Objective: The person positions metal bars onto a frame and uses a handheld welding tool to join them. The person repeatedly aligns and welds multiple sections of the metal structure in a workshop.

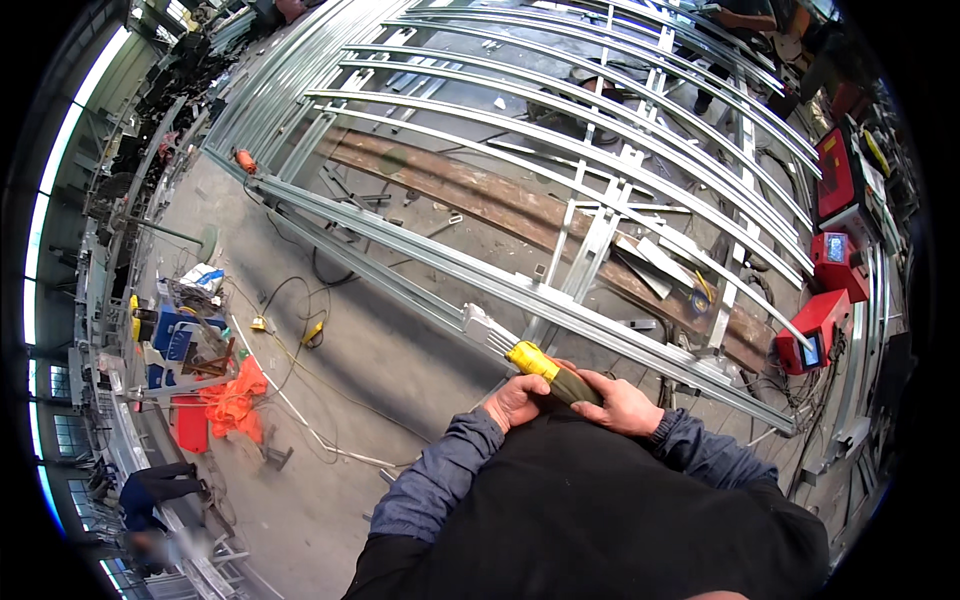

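Close to my body, both hands hold a yellow and dark olive packet (540, 366) of what look like welding rods. Several thin pale rods (496, 341) stick out of its far left end, beside the near steel rail. My left hand (513, 402) is closed on the packet's left side, its fingers curled at the lower edge. From the other side my right hand (622, 408) grips the olive end, thumb lying along it. Part of the fingers of each hand is hidden behind the packet.
A large frame of galvanized steel rails (430, 255) stretches in front of me. Red machines with small screens (812, 330) stand at the right. On the left lie cables (290, 300), orange cloth (236, 400) and a blue box (180, 335). A person (155, 500) bends at the lower left.
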`<action>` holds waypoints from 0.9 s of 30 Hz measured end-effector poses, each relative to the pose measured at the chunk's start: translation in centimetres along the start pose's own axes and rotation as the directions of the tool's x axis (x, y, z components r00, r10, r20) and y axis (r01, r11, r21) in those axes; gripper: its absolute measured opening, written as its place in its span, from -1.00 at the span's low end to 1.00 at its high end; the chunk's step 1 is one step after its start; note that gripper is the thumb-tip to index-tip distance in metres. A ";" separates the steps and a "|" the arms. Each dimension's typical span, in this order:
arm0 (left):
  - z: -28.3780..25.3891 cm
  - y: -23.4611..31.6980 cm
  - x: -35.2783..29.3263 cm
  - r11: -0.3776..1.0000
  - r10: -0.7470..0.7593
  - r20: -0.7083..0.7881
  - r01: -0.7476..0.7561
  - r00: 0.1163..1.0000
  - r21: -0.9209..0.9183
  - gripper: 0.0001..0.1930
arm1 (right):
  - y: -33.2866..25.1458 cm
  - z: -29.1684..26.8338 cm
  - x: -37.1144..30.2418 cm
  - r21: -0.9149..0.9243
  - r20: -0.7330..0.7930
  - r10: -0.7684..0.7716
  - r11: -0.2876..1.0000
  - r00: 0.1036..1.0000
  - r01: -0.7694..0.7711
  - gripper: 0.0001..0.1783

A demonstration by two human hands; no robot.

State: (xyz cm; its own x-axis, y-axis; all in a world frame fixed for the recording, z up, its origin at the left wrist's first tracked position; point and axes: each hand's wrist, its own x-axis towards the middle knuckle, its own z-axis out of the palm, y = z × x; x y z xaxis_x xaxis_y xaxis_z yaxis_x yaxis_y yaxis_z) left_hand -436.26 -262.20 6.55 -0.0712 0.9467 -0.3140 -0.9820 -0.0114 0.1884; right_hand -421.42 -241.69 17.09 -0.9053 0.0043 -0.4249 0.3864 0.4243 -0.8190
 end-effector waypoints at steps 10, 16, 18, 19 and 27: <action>-2.6 8.2 -1.7 0.627 -0.066 -0.536 0.453 0.842 0.634 -0.63 | 2.6 1.8 10.3 -0.095 0.009 0.132 0.987 0.991 -0.131 -0.20; -3.2 21.0 -4.7 -0.278 0.504 -0.001 0.163 0.864 0.947 -0.57 | 5.8 5.6 15.6 -0.237 -0.120 0.195 0.947 0.973 -0.219 -0.05; -3.5 26.5 -4.8 -0.607 0.491 0.226 0.144 0.841 0.781 -0.45 | 4.0 6.0 17.2 -0.315 -0.127 0.274 0.900 0.953 -0.301 -0.01; -4.0 29.1 -4.5 -0.692 0.434 0.296 0.105 0.851 0.714 -0.42 | 3.0 6.1 17.5 -0.312 -0.155 0.260 0.902 0.953 -0.297 -0.07; -10.5 41.6 -1.4 -0.910 -0.003 0.263 -0.112 0.965 0.400 -0.38 | -0.7 11.4 20.2 -0.307 -0.439 0.255 0.859 0.862 -0.411 -0.36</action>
State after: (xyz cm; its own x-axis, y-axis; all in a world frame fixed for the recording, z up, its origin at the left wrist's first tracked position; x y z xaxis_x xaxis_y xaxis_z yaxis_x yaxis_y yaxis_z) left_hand -478.86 -267.44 5.04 -0.0197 0.9981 -0.0586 0.9713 0.0330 0.2356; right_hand -437.97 -252.20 4.71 -0.7589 0.5092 -0.4059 0.6492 0.6404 -0.4104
